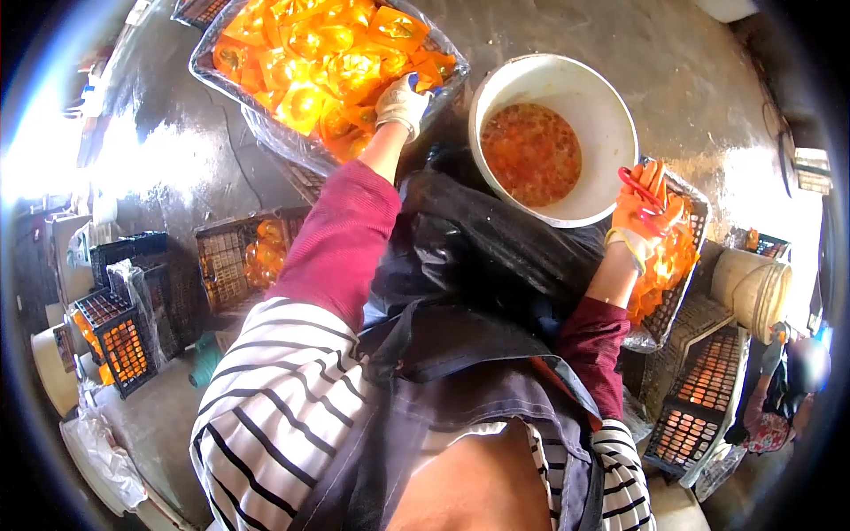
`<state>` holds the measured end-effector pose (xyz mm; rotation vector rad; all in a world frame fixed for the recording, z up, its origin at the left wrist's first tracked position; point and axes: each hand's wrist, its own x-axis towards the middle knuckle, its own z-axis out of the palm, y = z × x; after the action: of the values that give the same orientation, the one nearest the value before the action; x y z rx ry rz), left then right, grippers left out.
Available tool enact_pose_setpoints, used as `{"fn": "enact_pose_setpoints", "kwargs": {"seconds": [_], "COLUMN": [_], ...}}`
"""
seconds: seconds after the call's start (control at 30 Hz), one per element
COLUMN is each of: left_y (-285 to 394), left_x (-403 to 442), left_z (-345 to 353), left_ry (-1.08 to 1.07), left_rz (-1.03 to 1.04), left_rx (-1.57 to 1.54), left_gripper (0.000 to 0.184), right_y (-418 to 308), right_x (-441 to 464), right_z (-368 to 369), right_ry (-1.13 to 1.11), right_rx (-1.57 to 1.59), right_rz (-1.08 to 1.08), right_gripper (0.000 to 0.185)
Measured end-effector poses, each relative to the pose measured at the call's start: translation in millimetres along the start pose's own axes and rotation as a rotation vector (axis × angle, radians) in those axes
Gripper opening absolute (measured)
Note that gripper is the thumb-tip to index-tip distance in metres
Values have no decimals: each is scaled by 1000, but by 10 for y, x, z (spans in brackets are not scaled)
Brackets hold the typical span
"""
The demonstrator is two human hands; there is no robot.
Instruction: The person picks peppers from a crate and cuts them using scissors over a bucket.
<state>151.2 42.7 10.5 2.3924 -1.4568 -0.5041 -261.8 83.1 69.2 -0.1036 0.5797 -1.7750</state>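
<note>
The right hand (649,208) grips a red-handled tool (639,188) at the right crate (688,285). The left hand (405,104) touches orange pieces (305,66) in the far left crate (288,142); its grip I cannot tell. Between the crates stands 1 white bucket (609,128).

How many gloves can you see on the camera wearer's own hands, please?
2: a white glove on the left hand, at the orange pile, and an orange glove on the right hand, beside the white bucket. Any layers underneath would be hidden.
</note>
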Motion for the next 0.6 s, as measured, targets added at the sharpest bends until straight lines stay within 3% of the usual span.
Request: {"fn": "enact_pose_setpoints", "kwargs": {"seconds": [0.03, 0.17, 0.27, 0.33, 0.4, 0.47, 0.6], "left_y": [39, -65, 114, 177, 244, 83, 20], "left_x": [-30, -36, -99, -158, -99, -5, -68], "left_z": [-83, -186, -140, -172, -268, -175, -90], "left_ry": [-31, -146, -127, -14, -85, 18, 0], "left_rz": [-5, 116, -28, 41, -107, -223, -130], "left_rx": [-3, -182, 35, 116, 30, -28, -190], "left_gripper": [55, 56, 60, 53, 46, 45, 52], "right_y": [40, 131, 179, 305, 324, 326, 309], "right_x": [-66, 73, 49, -43, -66, -139, -146], "right_z": [144, 72, 154, 295, 357, 403, 413], "right_ry": [21, -97, -198, -31, 10, 47, 32], "right_rx": [-21, -102, -86, -163, -212, -266, -281], "right_rz": [31, 59, 153, 85, 92, 79, 117], "right_gripper": [52, 58, 60, 57, 58, 57, 58]}}
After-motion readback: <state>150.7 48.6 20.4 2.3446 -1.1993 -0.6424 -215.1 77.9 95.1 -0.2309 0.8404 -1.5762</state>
